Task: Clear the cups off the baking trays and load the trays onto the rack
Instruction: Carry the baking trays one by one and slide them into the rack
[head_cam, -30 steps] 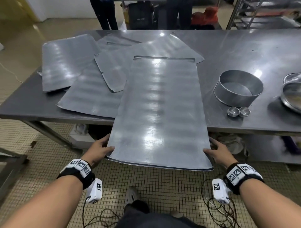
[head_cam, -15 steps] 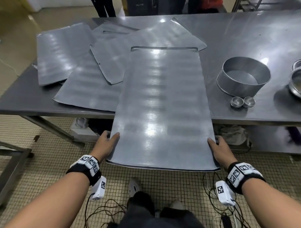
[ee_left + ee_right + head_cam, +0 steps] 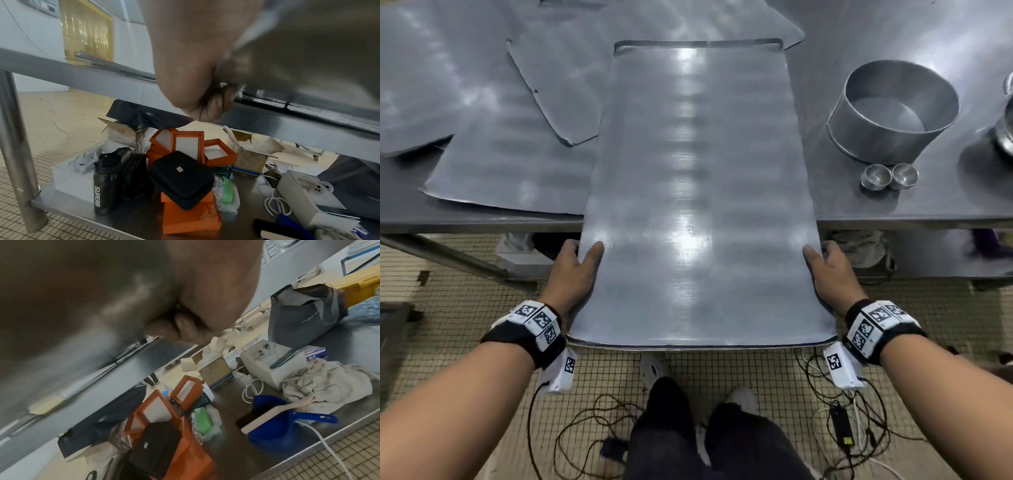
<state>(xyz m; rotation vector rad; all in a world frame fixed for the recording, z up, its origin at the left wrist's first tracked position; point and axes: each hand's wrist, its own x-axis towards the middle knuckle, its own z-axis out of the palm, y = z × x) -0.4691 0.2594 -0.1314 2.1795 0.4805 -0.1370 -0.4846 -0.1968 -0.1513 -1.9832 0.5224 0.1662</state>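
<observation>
A long grey baking tray [image 3: 695, 192] lies lengthwise in the head view, its near half hanging off the steel table's front edge. My left hand [image 3: 575, 270] grips its left side, thumb on top and fingers curled beneath [image 3: 218, 105]. My right hand [image 3: 828, 270] grips the right side the same way, fingers curled under [image 3: 174, 327]. The tray carries no cups. Two small metal cups [image 3: 888, 175] stand on the table to its right. Several more flat trays [image 3: 493, 144] lie overlapped on the left.
A round metal ring mould [image 3: 893, 109] stands right of the tray, with bowls [image 3: 1007, 126] at the far right edge. The lower shelf [image 3: 133, 216] holds boxes, a black bottle [image 3: 104, 183] and cloths. Cables lie on the tiled floor [image 3: 592, 421] by my feet.
Both hands have slid forward along the tray's sides from its near corners. The tray has come further off the table toward me, and my view has closed in on it.
</observation>
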